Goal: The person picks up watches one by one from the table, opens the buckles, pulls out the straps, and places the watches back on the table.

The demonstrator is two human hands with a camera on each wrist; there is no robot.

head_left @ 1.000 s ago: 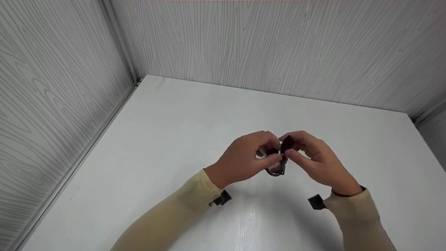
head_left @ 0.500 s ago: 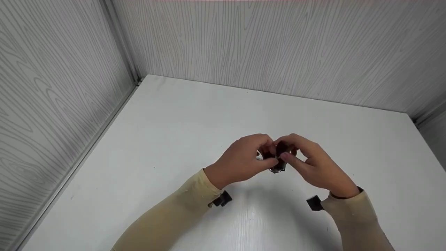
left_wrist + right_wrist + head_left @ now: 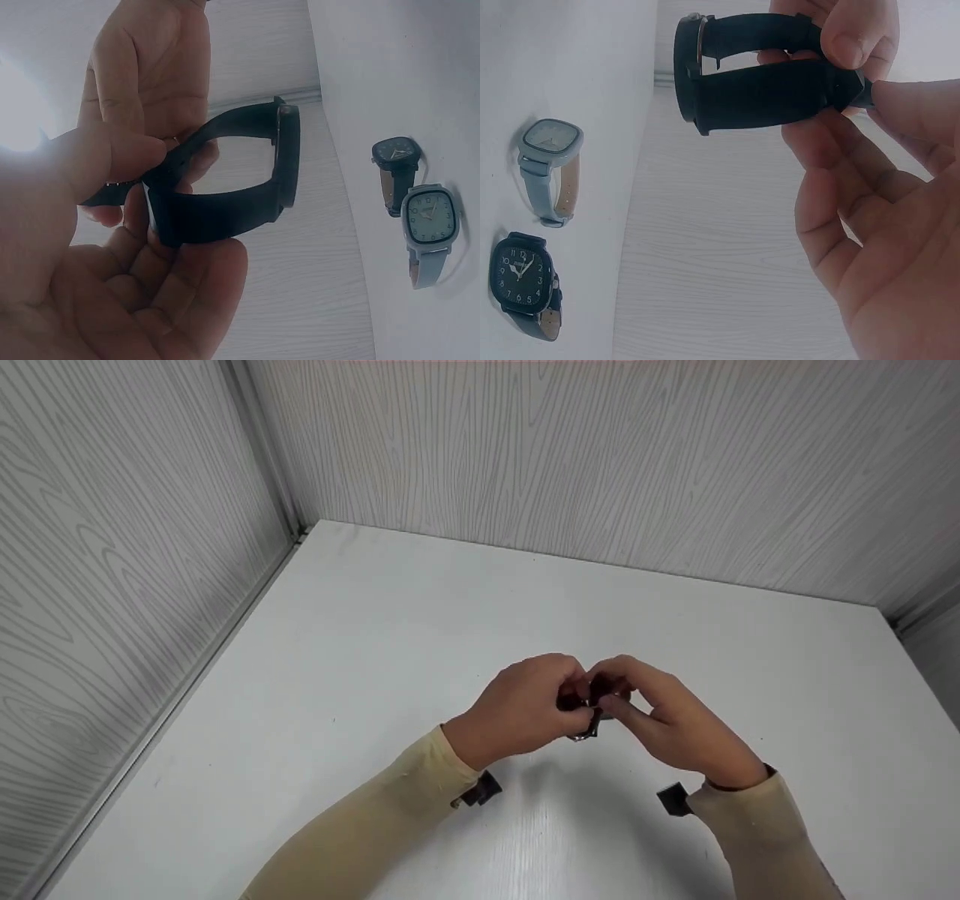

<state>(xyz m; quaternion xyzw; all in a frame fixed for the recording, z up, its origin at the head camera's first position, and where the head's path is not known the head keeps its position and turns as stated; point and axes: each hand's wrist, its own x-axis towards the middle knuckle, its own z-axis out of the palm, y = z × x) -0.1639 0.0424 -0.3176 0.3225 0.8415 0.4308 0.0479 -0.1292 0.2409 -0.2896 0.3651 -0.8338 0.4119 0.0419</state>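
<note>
"Starting from the left in the head view, what's there?"

"A small black camera (image 3: pixel 480 789) at one cuff, then the left hand (image 3: pixel 521 705). Its thumb and fingers pinch the strap (image 3: pixel 217 214) of a black watch (image 3: pixel 761 94), which is held up between the two hands, above the white table (image 3: pixel 420 600)."

"And the right hand?"

"The right hand (image 3: pixel 667 712) meets it, fingertips close together, thumb and finger gripping the strap too. Neither hand is nearer; both are on it."

"Which way does the watch lie from the fingers?"

"Go across the left wrist view. The strap end (image 3: pixel 109 195) pokes out at the left, past the left thumb. The strap overlaps at the fingertips, then makes a long loop running rightward, away from the fingers. The watch case (image 3: pixel 288 157) is at the far end, edge-on, on the side toward the table. So the overlap is right in the fingers and the case well off from them."

"Anything in the way?"

"Only the fingers themselves: they cover the overlap, so I can't tell whether it's fastened. Farther right, apart from the loop, a dark watch (image 3: pixel 394 152) and a pale watch (image 3: pixel 430 216) rest on the table, near each other. I can't pick them out in the head view."
</note>
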